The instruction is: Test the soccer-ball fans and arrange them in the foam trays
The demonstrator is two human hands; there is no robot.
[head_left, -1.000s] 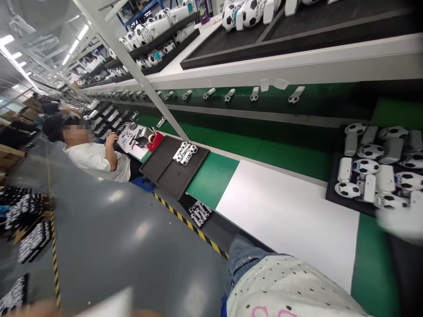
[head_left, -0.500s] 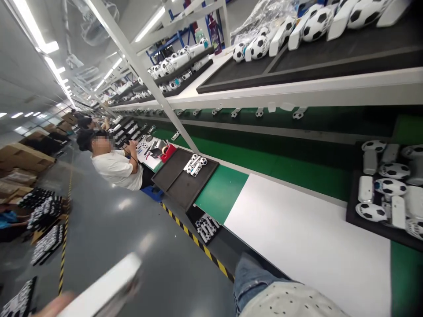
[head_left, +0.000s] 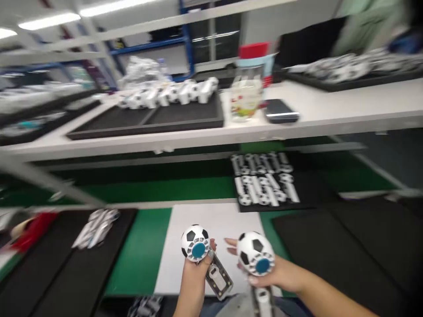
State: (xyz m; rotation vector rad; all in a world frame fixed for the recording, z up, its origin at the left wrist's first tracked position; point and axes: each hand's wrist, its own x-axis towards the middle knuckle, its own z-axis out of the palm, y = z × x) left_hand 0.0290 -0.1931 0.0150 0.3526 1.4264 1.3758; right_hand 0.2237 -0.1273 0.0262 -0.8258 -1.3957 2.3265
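My left hand (head_left: 194, 278) is closed around a football-patterned toy part (head_left: 195, 243) with a blue round centre; a grey open handle section (head_left: 218, 278) sticks out below it. My right hand (head_left: 280, 274) grips a second football-patterned part (head_left: 255, 254), also with a blue centre, and its white handle (head_left: 262, 301) points down. Both hands are held above the near edge of a white mat (head_left: 214, 220) on the green bench. The two parts are a little apart.
A black tray (head_left: 307, 187) with several football parts lies behind the mat. Black trays sit at left (head_left: 56, 259) and right (head_left: 346, 246). The white shelf (head_left: 211, 134) above carries a tray of parts, a red-lidded jar (head_left: 248, 83) and a dark phone (head_left: 280, 111).
The view swung from the aisle and a seated co-worker on the left to the bench straight ahead. Both hands came into view, each holding a football part.
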